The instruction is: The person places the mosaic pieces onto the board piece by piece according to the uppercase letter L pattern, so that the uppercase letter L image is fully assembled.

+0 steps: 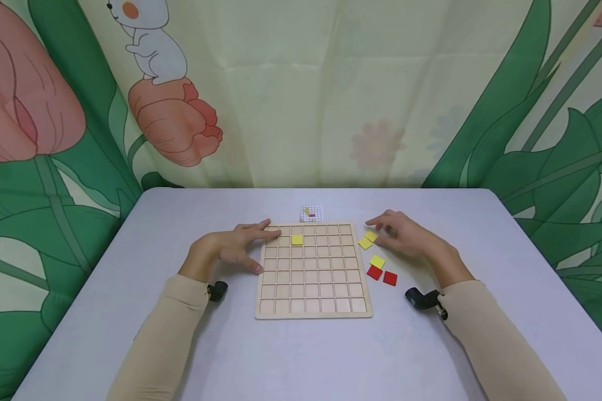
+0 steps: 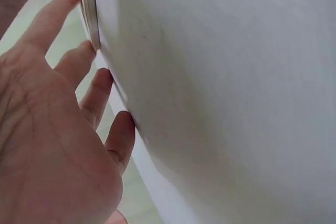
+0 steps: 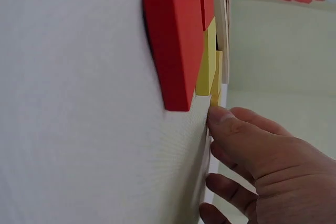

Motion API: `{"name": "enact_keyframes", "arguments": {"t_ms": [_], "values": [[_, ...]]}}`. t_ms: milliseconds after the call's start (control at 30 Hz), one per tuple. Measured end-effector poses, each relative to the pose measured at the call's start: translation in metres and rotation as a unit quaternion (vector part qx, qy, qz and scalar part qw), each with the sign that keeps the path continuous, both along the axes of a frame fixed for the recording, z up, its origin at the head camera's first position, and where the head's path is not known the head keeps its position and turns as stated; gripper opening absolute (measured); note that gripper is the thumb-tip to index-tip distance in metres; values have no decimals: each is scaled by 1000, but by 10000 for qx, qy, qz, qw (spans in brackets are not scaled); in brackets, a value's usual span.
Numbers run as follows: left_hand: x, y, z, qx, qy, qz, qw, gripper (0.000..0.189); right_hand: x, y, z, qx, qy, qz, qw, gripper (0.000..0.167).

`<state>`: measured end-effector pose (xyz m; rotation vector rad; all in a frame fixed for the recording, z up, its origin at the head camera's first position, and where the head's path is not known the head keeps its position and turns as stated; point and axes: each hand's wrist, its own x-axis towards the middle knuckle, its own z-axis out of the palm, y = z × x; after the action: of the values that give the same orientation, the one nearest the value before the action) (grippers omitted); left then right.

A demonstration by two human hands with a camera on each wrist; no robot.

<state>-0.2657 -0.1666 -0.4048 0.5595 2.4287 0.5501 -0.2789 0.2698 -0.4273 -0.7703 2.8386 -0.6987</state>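
Observation:
A wooden grid board (image 1: pixel 312 318) lies on the table, with one yellow square tile (image 1: pixel 297 239) in its top row. Spread at the board's left side, my left hand (image 1: pixel 236 246) has fingertips on the upper left corner and the thumb against the left edge. To the right of the board, my right hand (image 1: pixel 406 235) reaches over two yellow tiles (image 1: pixel 365 243), index finger extended and thumb low. In the right wrist view the thumb tip (image 3: pixel 218 114) is right at the edge of a yellow tile. The other fingers are loosely bent.
Nearer the front lie another yellow tile (image 1: pixel 377 261) and two red tiles, one touching it (image 1: pixel 374 272) and one apart (image 1: pixel 390 278). A small printed grid card (image 1: pixel 311 213) sits behind the board. A patterned curtain (image 1: pixel 291 111) hangs behind the white table (image 1: pixel 311 362).

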Motion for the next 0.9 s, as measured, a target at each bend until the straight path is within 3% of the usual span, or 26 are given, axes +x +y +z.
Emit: {"name": "enact_keyframes", "arguments": {"t_ms": [100, 433, 900], "values": [[0, 1, 0, 12, -19, 16, 10000, 100, 0, 0, -1, 90, -18, 151, 9998, 41], [-1, 3, -1, -37, 15, -72, 10000, 101, 1, 0, -2, 99, -86, -85, 9999, 25], [3, 2, 0, -45, 31, 32, 10000, 100, 8, 0, 1, -430, -302, -539, 9972, 29]]}}
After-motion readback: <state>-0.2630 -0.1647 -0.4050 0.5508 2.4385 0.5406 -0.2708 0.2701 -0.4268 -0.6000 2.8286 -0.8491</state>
